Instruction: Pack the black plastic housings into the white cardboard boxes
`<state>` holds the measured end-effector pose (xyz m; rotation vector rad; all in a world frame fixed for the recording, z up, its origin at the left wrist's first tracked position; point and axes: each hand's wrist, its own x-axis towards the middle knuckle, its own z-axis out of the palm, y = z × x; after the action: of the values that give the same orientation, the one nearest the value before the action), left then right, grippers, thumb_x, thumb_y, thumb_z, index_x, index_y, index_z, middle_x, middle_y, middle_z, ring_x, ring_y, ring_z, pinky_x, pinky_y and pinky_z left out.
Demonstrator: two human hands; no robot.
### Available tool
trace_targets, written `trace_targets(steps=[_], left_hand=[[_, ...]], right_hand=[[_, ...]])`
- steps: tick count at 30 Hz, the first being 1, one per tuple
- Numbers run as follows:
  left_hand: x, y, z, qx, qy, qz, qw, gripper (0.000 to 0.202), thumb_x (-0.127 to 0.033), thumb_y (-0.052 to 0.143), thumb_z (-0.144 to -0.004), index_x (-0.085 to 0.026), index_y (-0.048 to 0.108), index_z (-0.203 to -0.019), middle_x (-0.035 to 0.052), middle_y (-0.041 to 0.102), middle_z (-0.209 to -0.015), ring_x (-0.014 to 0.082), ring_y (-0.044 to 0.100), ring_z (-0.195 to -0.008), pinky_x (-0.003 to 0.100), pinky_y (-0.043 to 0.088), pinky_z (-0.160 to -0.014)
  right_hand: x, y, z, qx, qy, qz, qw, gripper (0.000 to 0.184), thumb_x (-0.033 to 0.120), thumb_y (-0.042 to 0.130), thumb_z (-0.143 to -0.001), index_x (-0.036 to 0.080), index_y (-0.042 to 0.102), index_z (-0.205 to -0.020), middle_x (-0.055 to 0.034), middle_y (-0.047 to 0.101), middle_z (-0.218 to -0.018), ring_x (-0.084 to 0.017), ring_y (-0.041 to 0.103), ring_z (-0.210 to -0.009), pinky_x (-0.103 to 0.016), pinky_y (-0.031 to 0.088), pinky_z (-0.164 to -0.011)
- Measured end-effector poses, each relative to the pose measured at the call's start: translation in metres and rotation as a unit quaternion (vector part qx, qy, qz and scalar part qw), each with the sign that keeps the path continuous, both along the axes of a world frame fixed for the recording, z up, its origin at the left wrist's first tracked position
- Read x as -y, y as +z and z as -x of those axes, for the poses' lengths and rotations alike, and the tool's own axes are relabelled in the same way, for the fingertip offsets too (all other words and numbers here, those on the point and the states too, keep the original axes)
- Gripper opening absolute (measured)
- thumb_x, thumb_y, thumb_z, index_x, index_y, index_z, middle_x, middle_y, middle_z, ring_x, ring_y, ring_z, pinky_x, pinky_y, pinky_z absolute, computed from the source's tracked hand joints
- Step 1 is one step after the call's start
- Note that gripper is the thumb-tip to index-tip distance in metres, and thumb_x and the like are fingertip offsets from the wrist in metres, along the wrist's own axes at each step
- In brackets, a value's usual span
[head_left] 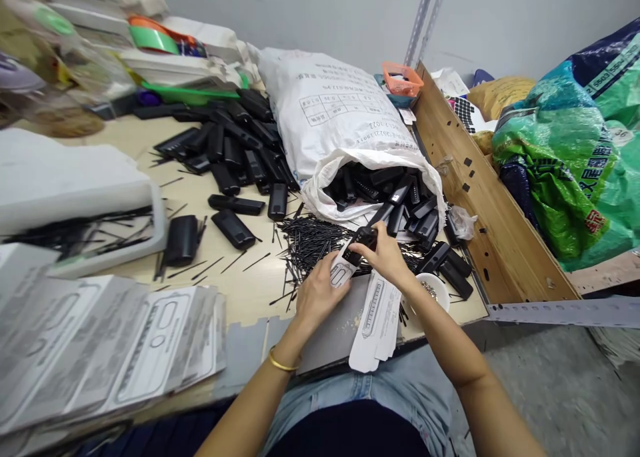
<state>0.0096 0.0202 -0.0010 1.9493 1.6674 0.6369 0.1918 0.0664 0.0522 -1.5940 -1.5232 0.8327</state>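
Presently, my left hand (316, 292) grips a printed white card (342, 274) while my right hand (390, 260) clasps a black case (362, 238), both over the tabletop (245, 278) by heaped black sticks (311, 242).

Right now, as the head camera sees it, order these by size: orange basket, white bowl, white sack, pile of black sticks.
1. White sack.
2. Pile of black sticks.
Unranked: white bowl and orange basket look alike, and the bowl is nearer the camera.
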Motion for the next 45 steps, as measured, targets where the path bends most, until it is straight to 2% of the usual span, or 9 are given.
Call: trace_targets(steps=[10,14,17,24,29,34,37,41,45], left_hand=[[0.015,0.000,0.001,0.140,0.087,-0.061,0.984,0.066,-0.033,0.066,-0.072,-0.021,0.039,-0.131,0.0102,0.057,-0.124,0.0262,0.058,-0.110,0.039,0.048,-0.091],[0.017,0.003,0.002,0.153,0.076,-0.080,0.982,0.069,-0.033,0.066,-0.075,-0.020,0.035,-0.135,0.0124,0.052,-0.131,0.0265,0.053,-0.118,0.041,0.044,-0.098],[0.017,0.003,-0.003,0.165,0.052,-0.108,0.979,0.073,-0.032,0.065,-0.076,-0.023,0.029,-0.139,0.0124,0.046,-0.138,0.0262,0.048,-0.125,0.043,0.040,-0.104],[0.001,0.002,-0.007,0.146,0.056,-0.096,0.983,0.069,-0.030,0.060,-0.081,-0.024,0.027,-0.142,0.0109,0.042,-0.142,0.0259,0.046,-0.127,0.043,0.040,-0.103],[-0.002,0.008,-0.007,0.064,-0.022,-0.136,0.988,0.065,-0.021,0.058,-0.078,-0.024,0.035,-0.139,0.0088,0.051,-0.135,0.0266,0.049,-0.122,0.044,0.039,-0.101],[0.001,0.008,-0.013,0.007,-0.088,-0.153,0.984,0.063,-0.012,0.058,-0.074,-0.026,0.043,-0.134,0.0088,0.053,-0.134,0.0297,0.049,-0.119,0.049,0.035,-0.100],[0.004,0.008,-0.016,0.078,-0.100,-0.130,0.983,0.065,-0.013,0.058,-0.074,-0.027,0.041,-0.135,0.0078,0.052,-0.134,0.0271,0.048,-0.121,0.047,0.035,-0.103],[0.014,0.006,-0.021,0.211,-0.088,-0.057,0.972,0.061,-0.021,0.060,-0.076,-0.025,0.039,-0.133,0.0087,0.051,-0.133,0.0238,0.049,-0.121,0.042,0.037,-0.103],[0.022,0.002,-0.031,0.249,-0.114,-0.009,0.962,0.047,-0.022,0.061,-0.077,-0.023,0.044,-0.121,0.0075,0.057,-0.119,0.0215,0.055,-0.111,0.040,0.042,-0.097]], right_hand=[[-0.003,-0.036,0.014,0.104,0.184,-0.006,0.977,0.033,0.037,0.025,-0.098,0.021,0.054,-0.090,-0.0027,0.061,-0.089,-0.015,0.055,-0.081,-0.028,0.043,-0.073],[-0.006,-0.062,0.003,0.358,0.156,0.045,0.919,0.013,0.022,0.046,-0.090,0.016,0.058,-0.090,-0.0113,0.063,-0.097,-0.022,0.053,-0.094,-0.032,0.041,-0.080],[-0.006,-0.070,-0.007,0.383,0.171,0.046,0.906,0.010,0.016,0.050,-0.086,0.016,0.060,-0.083,-0.0115,0.063,-0.096,-0.022,0.052,-0.094,-0.032,0.039,-0.082],[0.006,-0.019,-0.042,0.222,0.146,-0.059,0.962,0.012,0.016,0.047,-0.087,0.020,0.056,-0.081,-0.0016,0.057,-0.078,-0.017,0.051,-0.075,-0.027,0.037,-0.069],[0.027,0.028,-0.048,0.390,0.211,-0.125,0.887,0.019,0.009,0.044,-0.088,0.020,0.059,-0.082,-0.0053,0.057,-0.079,-0.020,0.046,-0.080,-0.031,0.032,-0.069],[0.032,0.036,-0.025,0.445,0.321,-0.148,0.823,0.017,0.010,0.046,-0.089,0.020,0.060,-0.087,-0.0069,0.059,-0.083,-0.021,0.046,-0.083,-0.033,0.032,-0.074],[0.029,0.030,-0.019,0.370,0.306,-0.157,0.863,0.006,0.020,0.052,-0.089,0.021,0.058,-0.091,-0.0057,0.058,-0.089,-0.020,0.047,-0.086,-0.032,0.034,-0.075],[0.029,0.010,-0.015,0.132,0.110,-0.093,0.981,0.025,0.034,0.064,-0.080,0.019,0.052,-0.097,-0.0059,0.055,-0.095,-0.019,0.050,-0.086,-0.031,0.040,-0.075],[0.041,-0.015,0.008,-0.106,0.021,-0.026,0.994,0.025,0.037,0.061,-0.079,0.021,0.052,-0.095,0.0003,0.056,-0.088,-0.015,0.053,-0.078,-0.028,0.042,-0.071]])
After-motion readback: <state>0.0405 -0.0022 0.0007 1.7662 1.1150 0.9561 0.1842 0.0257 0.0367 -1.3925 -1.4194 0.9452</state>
